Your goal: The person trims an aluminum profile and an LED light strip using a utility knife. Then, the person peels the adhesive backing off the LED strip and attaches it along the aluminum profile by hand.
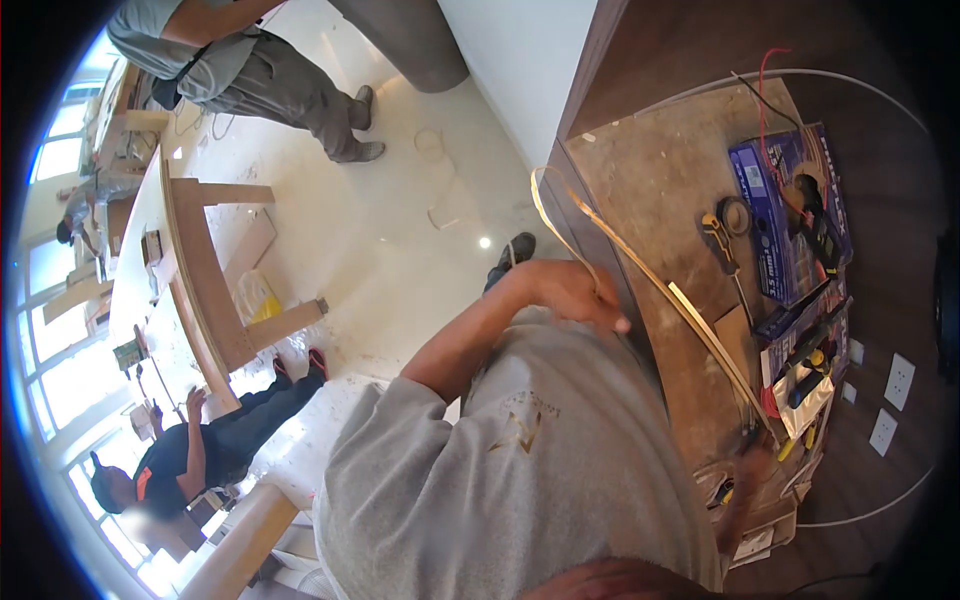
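My left hand (585, 295) is closed around one end of a thin, shiny gold-coloured strip (690, 310), in front of my grey shirt. The strip loops up from that hand, bends back and runs down along the edge of a wooden board (650, 165). Near the strip's far end is my right hand (752, 468), dark and smeared by motion, so its fingers do not show. On the board lie a yellow-and-black screwdriver (722, 245) and a roll of black tape (735, 215). A short pale strip piece (690, 305) lies alongside.
Blue wire boxes (765, 225) carry tools and loose wires against the dark wall panel, which has white sockets (899, 382). One person (290, 85) stands at the upper left. Another person (190, 450) is by a wooden table (215, 300). A cable (435, 185) lies on the floor.
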`<state>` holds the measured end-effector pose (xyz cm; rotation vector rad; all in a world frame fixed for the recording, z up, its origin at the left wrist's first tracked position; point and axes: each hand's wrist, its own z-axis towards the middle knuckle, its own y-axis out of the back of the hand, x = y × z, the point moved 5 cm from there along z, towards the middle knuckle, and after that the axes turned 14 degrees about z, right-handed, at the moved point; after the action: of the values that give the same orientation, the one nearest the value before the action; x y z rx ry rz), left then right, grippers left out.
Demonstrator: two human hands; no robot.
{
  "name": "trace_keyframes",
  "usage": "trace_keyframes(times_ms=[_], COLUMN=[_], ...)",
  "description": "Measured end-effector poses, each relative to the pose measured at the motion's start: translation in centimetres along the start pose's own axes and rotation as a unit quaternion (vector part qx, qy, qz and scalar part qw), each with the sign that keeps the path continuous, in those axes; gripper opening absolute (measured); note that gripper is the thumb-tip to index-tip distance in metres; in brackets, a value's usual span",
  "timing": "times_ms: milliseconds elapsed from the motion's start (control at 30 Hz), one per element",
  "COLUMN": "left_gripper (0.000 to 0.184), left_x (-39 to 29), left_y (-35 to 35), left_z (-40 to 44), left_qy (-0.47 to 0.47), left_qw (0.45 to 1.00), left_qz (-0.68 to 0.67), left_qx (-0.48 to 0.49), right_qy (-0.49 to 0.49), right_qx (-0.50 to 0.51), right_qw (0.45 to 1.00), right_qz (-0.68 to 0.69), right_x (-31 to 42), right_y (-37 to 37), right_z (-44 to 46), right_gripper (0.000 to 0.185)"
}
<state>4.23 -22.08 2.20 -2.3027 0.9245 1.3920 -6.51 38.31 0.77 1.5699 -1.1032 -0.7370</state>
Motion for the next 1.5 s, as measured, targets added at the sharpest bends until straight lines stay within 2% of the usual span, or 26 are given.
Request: trace_keyframes(times_ms=[67, 133, 200, 267, 333, 367, 433, 567, 633, 700, 733, 767, 800, 833, 867, 933, 1033, 1100, 1133, 1200, 1267, 1333, 1367, 1400, 1433, 1500], left_gripper=[0.057, 0.059, 0.054, 0.045, 0.038, 0.038, 0.033, 0.029, 0.038, 0.050, 0.063, 0.063, 0.072, 0.081, 0.080, 0.080, 0.080, 0.076, 0.076, 0.071, 0.067, 0.066, 0.066, 0.060, 0.055, 0.050], left_x=[3.4, 8.5, 12.1, 18.2, 22.6, 23.1, 23.1, 19.2, 16.2, 12.2, 10.3, 8.7, 7.3, 5.9, 4.4, 2.9, 0.8, -0.2, -0.3, -0.5, 4.5, 9.0, 11.0, 13.3, 14.8, 15.7], left_y=[0.8, 1.5, 3.2, 5.2, 7.3, 7.8, 10.0, 11.2, 11.5, 11.6, 11.4, 11.3, 11.1, 10.9, 10.5, 9.9, 9.3, 9.6, 10.1, 10.8, 12.6, 13.8, 13.9, 12.7, 11.5, 10.1], left_z=[0.0, -0.7, -3.3, -5.6, -8.8, -9.3, -12.2, -13.6, -12.9, -12.9, -12.9, -13.0, -12.9, -12.8, -12.7, -11.7, -10.7, -11.0, -12.1, -14.1, -16.8, -20.1, -20.3, -19.1, -18.2, -17.9], left_qy=[0.021, 0.086, 0.207, 0.288, 0.319, 0.317, 0.323, 0.280, 0.244, 0.208, 0.181, 0.172, 0.138, 0.102, 0.089, 0.041, -0.001, -0.043, -0.048, -0.107, -0.159, -0.262, -0.262, -0.236, -0.211, -0.225], left_qw=[0.986, 0.935, 0.909, 0.899, 0.829, 0.826, 0.706, 0.661, 0.691, 0.700, 0.714, 0.711, 0.728, 0.743, 0.757, 0.781, 0.817, 0.833, 0.826, 0.831, 0.799, 0.775, 0.774, 0.825, 0.869, 0.885], left_qz=[0.119, 0.291, 0.325, 0.275, 0.250, 0.249, 0.134, 0.047, 0.092, 0.093, 0.089, 0.093, 0.069, 0.045, 0.015, -0.015, -0.001, 0.026, 0.035, 0.091, 0.085, -0.062, -0.058, -0.060, -0.062, -0.079], left_qx=[-0.117, -0.182, -0.158, -0.182, -0.386, -0.394, -0.617, -0.694, -0.674, -0.676, -0.670, -0.676, -0.668, -0.660, -0.647, -0.623, -0.577, -0.551, -0.560, -0.538, -0.574, -0.572, -0.574, -0.510, -0.442, -0.400], right_qy=[-0.003, -0.038, -0.048, -0.057, -0.146, -0.140, -0.244, -0.215, -0.058, 0.070, 0.065, 0.090, 0.194, 0.180, 0.255, 0.271, 0.309, 0.441, 0.453, 0.431, 0.395, 0.376, 0.440, 0.496, 0.500, 0.501], right_qx=[0.009, 0.040, 0.037, 0.030, 0.009, 0.003, -0.009, -0.172, -0.237, -0.235, -0.122, -0.027, 0.023, 0.086, 0.133, 0.226, 0.277, -0.004, -0.011, 0.072, 0.157, 0.200, 0.212, 0.221, 0.221, 0.191], right_qw=[1.000, 0.997, 0.997, 0.997, 0.985, 0.986, 0.967, 0.958, 0.969, 0.946, 0.933, 0.954, 0.929, 0.909, 0.872, 0.797, 0.755, 0.715, 0.710, 0.761, 0.806, 0.823, 0.744, 0.653, 0.652, 0.544], right_qz=[0.017, -0.052, -0.048, -0.047, 0.087, 0.087, 0.069, -0.079, -0.028, 0.212, 0.333, 0.285, 0.314, 0.366, 0.396, 0.490, 0.508, 0.542, 0.539, 0.478, 0.411, 0.375, 0.455, 0.527, 0.525, 0.646], right_x=[0.8, 1.6, 0.5, -0.7, -2.5, -3.1, -5.1, 1.0, 10.1, 17.3, 26.0, 29.4, 37.5, 43.9, 47.9, 55.7, 60.4, 62.0, 63.7, 66.4, 68.1, 68.9, 69.5, 69.9, 70.6, 70.8], right_y=[0.8, 1.6, 1.7, 1.6, 1.0, 0.7, -0.5, 1.5, 6.4, 5.0, 6.8, 4.2, 5.8, 6.8, 5.2, 1.8, -7.1, -6.7, -5.0, -2.0, 2.2, 5.3, 7.9, 10.6, 13.2, 19.0], right_z=[-0.3, -0.4, -1.4, -2.7, -3.9, -4.5, -5.7, -3.7, -0.5, 3.0, 4.6, 6.6, 7.5, 8.4, 9.7, 12.4, 18.1, 20.4, 21.0, 20.9, 19.1, 18.5, 18.4, 18.1, 17.5, 16.5], right_gripper=[0.046, 0.048, 0.051, 0.053, 0.058, 0.058, 0.062, 0.057, 0.049, 0.040, 0.034, 0.031, 0.035, 0.042, 0.054, 0.068, 0.077, 0.058, 0.058, 0.035, 0.019, 0.019, 0.023, 0.026, 0.026, 0.038])
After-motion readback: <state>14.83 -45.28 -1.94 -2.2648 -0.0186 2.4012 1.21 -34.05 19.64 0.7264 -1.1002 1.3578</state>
